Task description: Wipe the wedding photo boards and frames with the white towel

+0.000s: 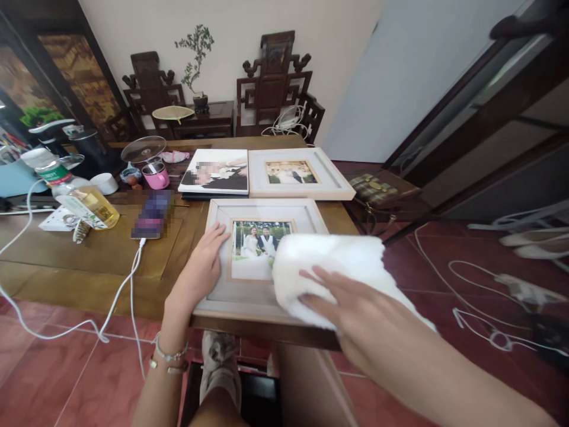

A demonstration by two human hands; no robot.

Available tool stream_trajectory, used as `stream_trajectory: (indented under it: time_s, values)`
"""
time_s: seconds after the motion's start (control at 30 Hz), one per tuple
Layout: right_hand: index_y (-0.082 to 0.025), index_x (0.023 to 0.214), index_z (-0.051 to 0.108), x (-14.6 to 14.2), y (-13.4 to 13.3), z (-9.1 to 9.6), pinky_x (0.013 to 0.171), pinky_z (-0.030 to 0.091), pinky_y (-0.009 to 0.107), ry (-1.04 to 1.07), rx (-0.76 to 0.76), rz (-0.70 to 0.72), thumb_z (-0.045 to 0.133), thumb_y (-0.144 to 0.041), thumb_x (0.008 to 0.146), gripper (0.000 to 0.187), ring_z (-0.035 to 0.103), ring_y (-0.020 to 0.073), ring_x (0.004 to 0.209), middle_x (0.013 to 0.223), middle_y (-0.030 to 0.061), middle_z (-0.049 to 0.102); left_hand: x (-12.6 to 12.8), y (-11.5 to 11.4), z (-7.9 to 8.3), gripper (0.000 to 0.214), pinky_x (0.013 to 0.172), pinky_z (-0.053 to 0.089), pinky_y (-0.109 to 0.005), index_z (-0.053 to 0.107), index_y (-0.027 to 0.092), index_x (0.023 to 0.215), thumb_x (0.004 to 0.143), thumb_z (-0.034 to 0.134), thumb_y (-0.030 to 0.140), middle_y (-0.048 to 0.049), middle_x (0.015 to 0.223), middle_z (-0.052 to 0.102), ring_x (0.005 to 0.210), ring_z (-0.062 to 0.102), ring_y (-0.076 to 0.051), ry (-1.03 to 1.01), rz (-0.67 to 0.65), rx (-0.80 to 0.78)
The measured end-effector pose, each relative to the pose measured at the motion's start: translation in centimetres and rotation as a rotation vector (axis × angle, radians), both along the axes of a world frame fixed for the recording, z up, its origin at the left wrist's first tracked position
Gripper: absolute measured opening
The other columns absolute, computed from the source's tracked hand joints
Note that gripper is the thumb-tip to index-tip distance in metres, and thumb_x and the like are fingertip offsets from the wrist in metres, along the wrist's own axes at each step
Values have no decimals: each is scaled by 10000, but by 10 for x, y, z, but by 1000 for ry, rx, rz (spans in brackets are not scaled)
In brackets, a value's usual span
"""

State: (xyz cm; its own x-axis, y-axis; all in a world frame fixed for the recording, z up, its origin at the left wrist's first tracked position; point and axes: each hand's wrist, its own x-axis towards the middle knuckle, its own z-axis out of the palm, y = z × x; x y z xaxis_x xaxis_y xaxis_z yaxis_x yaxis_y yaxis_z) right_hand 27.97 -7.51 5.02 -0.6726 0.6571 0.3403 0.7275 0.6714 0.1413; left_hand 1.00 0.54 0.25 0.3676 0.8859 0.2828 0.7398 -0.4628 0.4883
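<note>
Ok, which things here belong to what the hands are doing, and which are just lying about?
In the job: near frame, under the left hand; white cloth, under the right hand; possibly the far frame.
Lying about: bottle, mug, phone, bag.

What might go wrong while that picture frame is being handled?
The near frame lies right by the front edge of the table, so a hard push could tip it off. The white cloth hides its right side, so a snag there might go unnoticed. The phone's cable hangs past the edge; catching it could drag the phone.
</note>
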Motion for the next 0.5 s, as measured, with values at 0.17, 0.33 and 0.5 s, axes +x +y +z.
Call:
stream_trajectory:
  time_s: [0.17, 0.33, 0.5]
  values:
    - [-106, 1174, 647, 7, 73, -11, 921, 516, 468, -74, -37, -185, 431, 17, 675, 558, 547, 336, 1219, 1325, 212, 573, -2, 0, 0, 542, 1186, 284, -471, 504, 101, 1335, 836, 331, -20, -147, 1476, 451, 1437, 310, -221, -17, -10, -12]
    - [-93, 1256, 607, 4, 121, -19, 1061, 373, 528, -90, -95, -257, 453, 34, 725, 567, 410, 358, 1336, 1406, 210, 497, -2, -1, 1, 547, 1183, 290, -486, 498, 75, 1340, 833, 320, -24, -166, 1470, 454, 1436, 311, -231, -23, -1, -16]
    - [-128, 1181, 658, 1, 89, -16, 1028, 392, 547, -141, -117, -152, 487, 3, 746, 486, 457, 365, 1288, 1358, 197, 544, -1, 0, -1, 554, 1187, 290, -469, 496, 56, 1341, 821, 324, -30, -174, 1449, 478, 1424, 337, -232, -33, 3, 19]
